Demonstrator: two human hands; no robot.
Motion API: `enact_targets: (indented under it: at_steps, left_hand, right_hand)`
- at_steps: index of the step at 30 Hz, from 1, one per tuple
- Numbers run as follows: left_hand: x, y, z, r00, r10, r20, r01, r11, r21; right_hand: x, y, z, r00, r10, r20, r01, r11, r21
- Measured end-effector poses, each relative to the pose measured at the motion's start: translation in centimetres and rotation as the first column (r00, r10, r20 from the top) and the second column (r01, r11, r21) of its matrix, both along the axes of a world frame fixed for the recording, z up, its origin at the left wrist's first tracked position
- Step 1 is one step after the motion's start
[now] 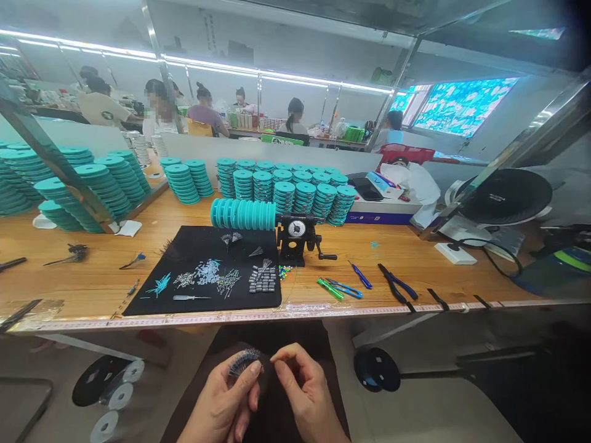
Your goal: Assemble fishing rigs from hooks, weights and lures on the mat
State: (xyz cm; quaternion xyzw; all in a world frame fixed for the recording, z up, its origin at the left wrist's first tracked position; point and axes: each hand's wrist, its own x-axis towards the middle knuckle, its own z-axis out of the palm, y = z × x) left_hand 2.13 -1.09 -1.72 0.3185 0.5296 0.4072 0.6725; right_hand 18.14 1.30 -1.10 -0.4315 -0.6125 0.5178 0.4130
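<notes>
Both my hands are low in front of me, below the edge of the wooden bench [415, 271]. My left hand [226, 403] is closed, pinching a small bundle of thin blue-grey strands [243, 359] that fans out above the thumb. Close beside it, my right hand [305, 394] has thumb and forefinger pinched together near the bundle's end; what they hold is too small to see. On the bench ahead lies a black mat [207, 277] with small metal and bead parts in heaps. Behind it stands a black hand-crank winder [298, 237] with a row of teal spools [243, 214] on its axle.
Stacks of teal spools [286, 187] fill the back of the bench and the left side [92, 184]. Pliers [397, 284], blue and green snips [339, 288] lie right of the mat. A black fan [505, 197] stands at right. Reels lie on the floor [111, 387]. Other people sit at the far bench.
</notes>
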Motion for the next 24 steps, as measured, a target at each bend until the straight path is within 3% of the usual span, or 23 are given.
enact_targets:
  at_steps: [10, 24]
  left_hand:
    - [0.08, -0.18, 0.39, 0.996, 0.007, 0.090, -0.008, 1.000, 0.012]
    - [0.02, -0.19, 0.26, 0.999, -0.033, 0.029, 0.032, 0.999, 0.026]
  right_hand:
    - [-0.07, 0.38, 0.05, 0.999, -0.008, 0.038, 0.004, 0.993, 0.116]
    - [-0.02, 0.31, 0.70, 1.000, -0.003, 0.023, 0.000, 0.995, 0.100]
